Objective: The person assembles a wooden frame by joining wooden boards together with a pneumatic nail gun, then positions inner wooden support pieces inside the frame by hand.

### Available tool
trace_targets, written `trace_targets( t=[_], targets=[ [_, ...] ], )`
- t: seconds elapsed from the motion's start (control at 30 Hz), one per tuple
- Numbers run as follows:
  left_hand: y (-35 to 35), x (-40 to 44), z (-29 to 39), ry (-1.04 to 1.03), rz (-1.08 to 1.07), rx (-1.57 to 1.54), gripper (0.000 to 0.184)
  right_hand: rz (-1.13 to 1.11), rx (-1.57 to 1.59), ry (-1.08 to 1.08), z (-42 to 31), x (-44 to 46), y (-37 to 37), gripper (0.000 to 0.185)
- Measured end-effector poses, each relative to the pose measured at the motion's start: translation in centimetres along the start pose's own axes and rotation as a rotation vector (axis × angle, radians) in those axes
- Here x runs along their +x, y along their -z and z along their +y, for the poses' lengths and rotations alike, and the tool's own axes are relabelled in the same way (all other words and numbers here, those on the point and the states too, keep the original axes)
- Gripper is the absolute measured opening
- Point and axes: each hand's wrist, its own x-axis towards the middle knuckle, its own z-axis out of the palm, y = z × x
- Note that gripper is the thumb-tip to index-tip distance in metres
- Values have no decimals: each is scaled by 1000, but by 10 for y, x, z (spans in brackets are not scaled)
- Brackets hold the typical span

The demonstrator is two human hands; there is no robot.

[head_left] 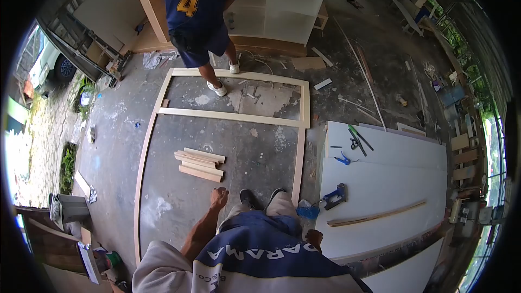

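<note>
My left hand [220,197] hangs above the floor with its fingers curled in and nothing visible in it. Just ahead of it, apart from the hand, lies a small stack of short wooden strips [199,165]. My right hand [313,237] is low beside my leg, dark and partly hidden, so its fingers are hard to read. Closest to that hand are a blue plastic bag [308,210] and a blue staple gun [335,196]. Around my feet and the strips, a large pale wooden frame [233,115] lies flat on the floor.
A co-worker [198,11] stands at the frame's far end, before a large white cabinet [296,5]. White panels [385,184] on the right carry a wooden strip [377,213], blue pliers [345,158] and dark tools [355,142]. A grey bin [73,209] stands at left.
</note>
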Motion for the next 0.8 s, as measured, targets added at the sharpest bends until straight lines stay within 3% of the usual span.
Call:
trace_targets(
  t=[0.03,0.1,0.13,0.2,0.3,0.37,0.5,0.67,0.77,0.8],
  targets=[
    [-1,-9,-9,14,0,-30,42,-18,-7,11,-4,-2,10,8],
    [13,-41,-12,93,6,-86,44,-329,592,-700,-10,8,19,13],
    [17,-55,-18,116,26,-106,44,-347,580,-687,-8,13,21,13],
    [14,-79,-44,191,49,-163,44,-445,273,-380,2,27,27,15],
    [9,-129,-79,301,100,-175,42,-257,670,-622,-88,62,148,17],
    [3,-157,-98,329,67,-117,40,-173,655,-531,-73,75,143,22],
    [-1,-209,-107,376,-80,15,38,-49,823,-620,-87,74,164,19],
    [-20,-237,-105,335,-71,-124,45,-157,678,-635,-80,26,136,17],
    [-3,-250,-78,354,-48,-227,48,-385,636,-692,-71,-13,124,16],
    [-2,-253,-79,373,-39,-242,48,-339,248,-150,-43,-30,96,13]
  ],
)
